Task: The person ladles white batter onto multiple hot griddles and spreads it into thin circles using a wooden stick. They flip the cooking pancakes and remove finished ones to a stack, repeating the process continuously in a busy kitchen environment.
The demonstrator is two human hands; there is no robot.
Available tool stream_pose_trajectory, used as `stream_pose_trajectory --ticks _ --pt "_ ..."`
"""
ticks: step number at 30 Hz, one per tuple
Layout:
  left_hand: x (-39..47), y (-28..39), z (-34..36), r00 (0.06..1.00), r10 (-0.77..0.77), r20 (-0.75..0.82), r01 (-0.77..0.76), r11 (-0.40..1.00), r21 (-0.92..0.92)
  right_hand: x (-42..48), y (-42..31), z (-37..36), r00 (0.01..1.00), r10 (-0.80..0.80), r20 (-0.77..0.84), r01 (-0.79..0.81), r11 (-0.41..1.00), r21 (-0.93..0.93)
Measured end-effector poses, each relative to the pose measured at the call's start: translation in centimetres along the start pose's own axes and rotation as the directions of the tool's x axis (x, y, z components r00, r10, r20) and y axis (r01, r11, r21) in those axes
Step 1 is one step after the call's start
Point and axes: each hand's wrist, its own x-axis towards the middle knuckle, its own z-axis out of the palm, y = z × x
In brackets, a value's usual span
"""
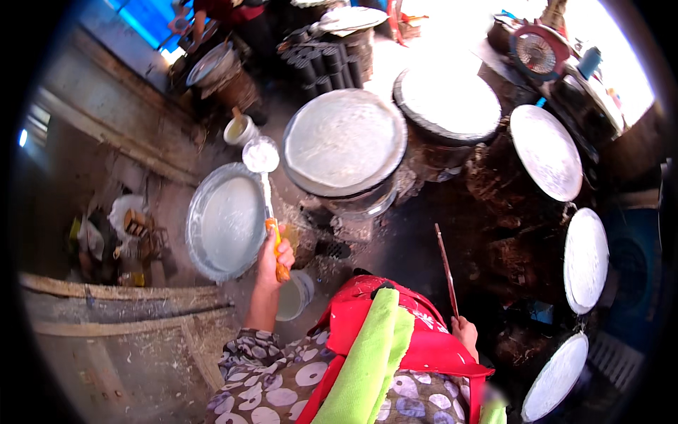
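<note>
My left hand (275, 254) grips the orange handle of a ladle (260, 155), whose round head is coated with white batter. The ladle's head is above the upper rim of a wide metal basin (197, 222) that holds pale liquid batter. On the right, my right hand (465, 334) holds a thin reddish-brown stick (445, 265) pointing away from me. In front of me a large round griddle (344, 140) with a whitish surface rests on a drum-like stove (365, 204). Farther right stands another round griddle (450, 103), brightly lit.
Several round white-topped pans (546, 152) curve along the right side. A small bucket (240, 130) stands beyond the basin, another bucket (296, 297) near my left forearm. Black cylindrical briquettes (326, 66) are stacked ahead. A person (233, 16) is at the upper left, a fan (537, 52) upper right.
</note>
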Motion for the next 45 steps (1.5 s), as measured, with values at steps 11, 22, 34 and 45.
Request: stream_pose_trajectory --ticks 11,22,34,45 --pt "12.7 4.8 -28.2 0.877 0.293 -0.38 0.407 -0.032 0.913 -3.3 -7.5 3.8 0.997 0.074 0.009 -0.073 0.996 -0.06" --pt "3.0 3.5 -26.9 0.87 -0.441 -0.219 0.471 0.876 0.107 -1.6 -10.0 6.7 0.994 -0.013 0.106 0.022 0.997 -0.078" --pt "-8.2 7.3 -12.1 0.885 0.251 0.391 0.292 0.354 -0.888 5.7 -10.9 5.2 0.938 -0.24 0.248 0.295 0.932 -0.211" --pt "-9.5 12.3 -13.9 0.817 0.511 0.269 -0.062 0.54 -0.839 6.2 -8.2 8.0 0.928 -0.264 0.262 0.292 0.954 -0.073"
